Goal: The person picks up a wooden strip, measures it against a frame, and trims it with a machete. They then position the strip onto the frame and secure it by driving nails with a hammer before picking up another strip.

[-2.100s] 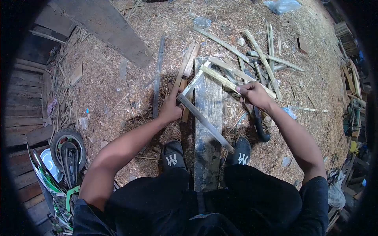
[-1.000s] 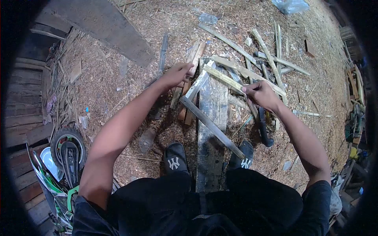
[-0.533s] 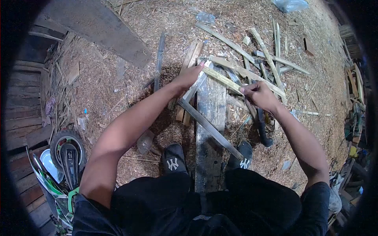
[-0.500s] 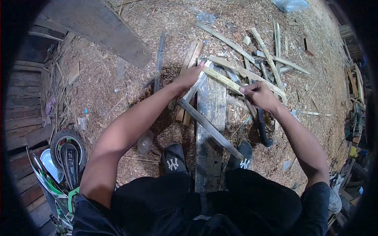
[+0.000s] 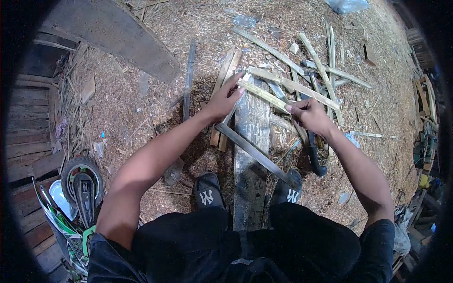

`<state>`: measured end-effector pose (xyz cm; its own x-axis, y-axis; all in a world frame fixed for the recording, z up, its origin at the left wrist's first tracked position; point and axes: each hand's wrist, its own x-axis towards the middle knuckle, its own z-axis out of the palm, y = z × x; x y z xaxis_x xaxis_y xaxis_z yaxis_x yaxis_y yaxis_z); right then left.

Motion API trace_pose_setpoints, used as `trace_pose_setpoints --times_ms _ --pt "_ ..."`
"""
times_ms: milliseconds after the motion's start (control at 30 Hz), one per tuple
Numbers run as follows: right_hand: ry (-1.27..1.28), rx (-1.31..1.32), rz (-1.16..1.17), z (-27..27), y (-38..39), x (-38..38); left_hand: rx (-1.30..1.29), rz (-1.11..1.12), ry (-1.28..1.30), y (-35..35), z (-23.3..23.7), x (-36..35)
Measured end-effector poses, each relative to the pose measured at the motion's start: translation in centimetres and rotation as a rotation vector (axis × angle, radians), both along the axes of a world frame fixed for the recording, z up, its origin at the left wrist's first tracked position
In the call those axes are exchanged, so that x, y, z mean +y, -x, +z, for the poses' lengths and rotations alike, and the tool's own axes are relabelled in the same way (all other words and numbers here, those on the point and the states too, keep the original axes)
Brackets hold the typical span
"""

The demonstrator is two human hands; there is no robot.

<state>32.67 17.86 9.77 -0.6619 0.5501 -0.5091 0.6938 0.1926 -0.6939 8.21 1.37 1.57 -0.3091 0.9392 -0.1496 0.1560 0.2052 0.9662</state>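
My right hand (image 5: pixel 309 115) pinches the near right end of a pale wooden strip (image 5: pixel 265 95), which slants above the far end of a worn plank (image 5: pixel 250 188). At the strip's other end is my left hand (image 5: pixel 225 100), thumb and fingers parted around the tip. A long, dark, flat bar (image 5: pixel 255 153) lies aslant over the plank, from below my left hand towards my right sandal (image 5: pixel 288 188). Just past the held strip rests another pale strip (image 5: pixel 302 88). Below my right hand shows a black curved handle (image 5: pixel 315 158).
Several wooden strips (image 5: pixel 324 70) lie crossed on the chip-covered ground ahead. A thick beam (image 5: pixel 118 40) juts in at upper left. A small wheel (image 5: pixel 82 177) stands at left, near a white helmet-like shape (image 5: pixel 60 198). Scrap wood (image 5: pixel 427 104) is piled along the right.
The fingers of my left hand have spread from their grip on the strip's end. The strip has shifted slightly left, still in my right hand.
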Motion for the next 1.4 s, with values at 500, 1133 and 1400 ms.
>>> trace_pose_setpoints --times_ms 500,1133,1400 --pt "0.085 -0.017 0.011 -1.2 -0.3 0.6 -0.008 0.021 -0.013 0.3 1.2 -1.3" --pt "0.129 0.037 0.130 -2.4 -0.9 2.2 0.099 0.279 -0.069 -5.1 1.8 -4.1" --pt "0.172 -0.107 0.175 -2.3 -0.5 3.0 0.249 0.314 -0.073 -5.5 1.8 -4.3"
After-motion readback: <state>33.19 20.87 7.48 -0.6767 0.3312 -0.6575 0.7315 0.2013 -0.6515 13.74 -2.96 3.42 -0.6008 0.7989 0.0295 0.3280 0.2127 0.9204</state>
